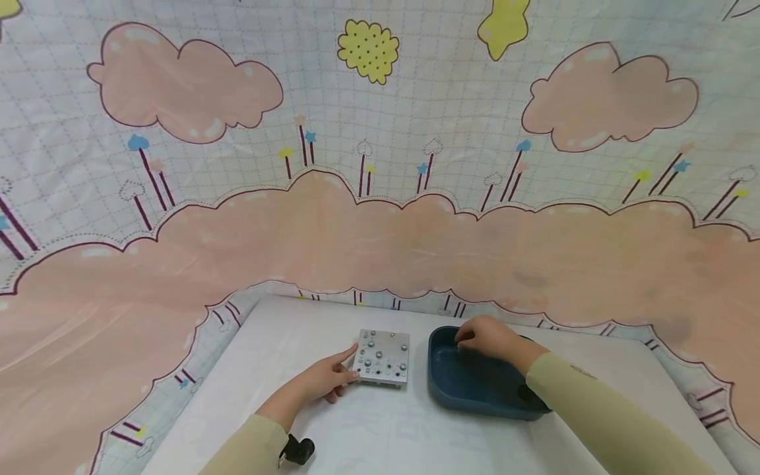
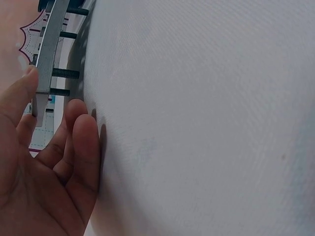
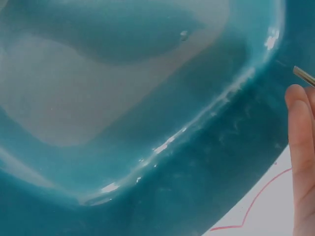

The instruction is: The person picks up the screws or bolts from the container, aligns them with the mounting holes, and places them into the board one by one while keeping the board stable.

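Observation:
A square silver metal plate [image 1: 382, 357] carries several screws [image 1: 379, 355] in its top, and their threaded shanks [image 2: 65, 73] stick out below it. My left hand [image 1: 323, 381] holds the plate's left side by the near corner, thumb and index finger against it; the other fingers [image 2: 86, 142] are curled beside the white surface. Over the far part of a dark blue tray [image 1: 436, 376] is my right hand [image 1: 483, 335], fingertips bent down inside the rim. In the right wrist view those fingers [image 3: 301, 128] pinch a thin metal screw [image 3: 304, 75], mostly out of frame.
A small shiny piece [image 3: 183, 35] lies on the tray's floor. The white tabletop [image 1: 380, 435] carries the plate and tray side by side, with a narrow gap between them. A patterned cloth [image 1: 380, 244] hangs behind and around the table.

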